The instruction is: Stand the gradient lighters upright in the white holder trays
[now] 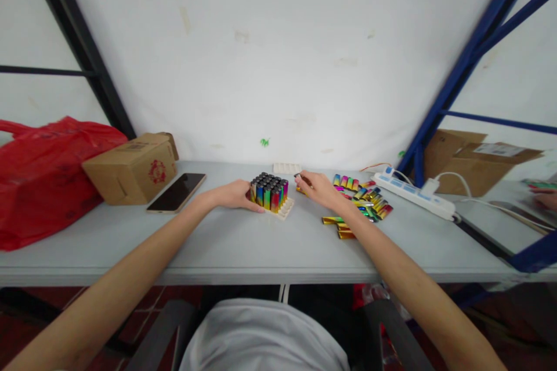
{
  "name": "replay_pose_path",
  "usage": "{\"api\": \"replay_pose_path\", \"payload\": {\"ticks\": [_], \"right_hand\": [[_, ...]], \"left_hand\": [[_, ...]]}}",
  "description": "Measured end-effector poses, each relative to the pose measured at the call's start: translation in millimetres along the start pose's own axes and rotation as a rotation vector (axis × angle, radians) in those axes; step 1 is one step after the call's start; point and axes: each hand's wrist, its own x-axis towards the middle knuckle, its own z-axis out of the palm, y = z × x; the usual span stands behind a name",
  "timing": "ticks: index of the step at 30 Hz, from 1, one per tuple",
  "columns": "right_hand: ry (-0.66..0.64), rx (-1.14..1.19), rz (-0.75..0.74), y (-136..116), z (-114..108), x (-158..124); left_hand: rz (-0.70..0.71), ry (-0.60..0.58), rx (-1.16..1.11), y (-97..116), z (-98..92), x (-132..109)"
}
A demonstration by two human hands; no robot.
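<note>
Head view: pinching a tube (297,175) in right hand (315,187); clasping upright tubes (267,190) in tray (286,209) with left hand (237,195). Could tip the group by squeezing unevenly; could scatter loose tubes (385,211) on counter (261,249) by brushing with right forearm (391,255).

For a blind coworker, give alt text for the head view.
A person's left hand cups upright multicoloured cylinders in a pale tray; the right hand holds a partly hidden cylinder. Loose cylinders lie to the right on a table, a touchscreen device and cardboard box left.
</note>
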Motion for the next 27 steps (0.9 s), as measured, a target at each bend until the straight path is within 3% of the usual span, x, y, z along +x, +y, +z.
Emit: {"api": "replay_pose_path", "payload": {"ticks": [4, 10, 16, 27], "right_hand": [[-0.02, -0.078, -0.078, -2.4, -1.6, 0.5], [-0.03, 0.097, 0.057, -9.6, -3.7, -0.9], [-0.154, 0.154, 0.066, -6.8, -0.4, -1.2], [-0.185, 0.23, 0.042, -2.2, -3.6, -3.1]], "left_hand": [[0.0, -0.006, 0.027, 0.0, -0.2, 0.2], [0.014, -0.008, 0.062, 6.0, -2.0, -1.3], [-0.005, -0.001, 0.062, 9.1, -2.8, -3.1], [-0.022, 0.008, -0.007, 0.2, 0.7, -0.4]]}}
